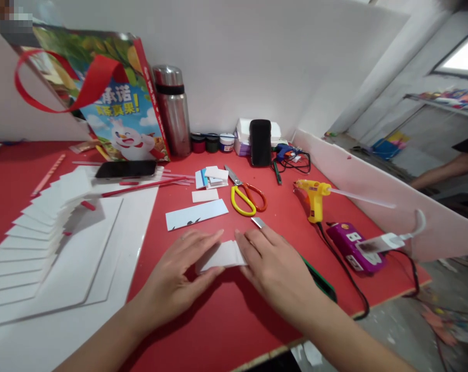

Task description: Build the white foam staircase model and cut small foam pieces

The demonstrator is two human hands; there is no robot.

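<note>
My left hand (175, 276) and my right hand (275, 263) lie flat on a small white foam piece (223, 254) on the red table (218, 320), one hand at each end, fingers pressing down on it. A green utility knife (320, 281) lies under my right hand, and its metal blade (258, 222) sticks out beyond the fingertips. Just beyond my hands lies a longer white strip (197, 214) with small dark marks on its edge.
A stepped white foam model (36, 232) sits on white boards at left. Scissors (245, 195), a yellow glue gun (314, 197), a purple power strip (354, 247), a phone (126, 168), a steel flask (174, 109), paint jars (213, 142) and a colourful bag (113, 98) stand beyond. Another person's arm (447, 170) shows at right.
</note>
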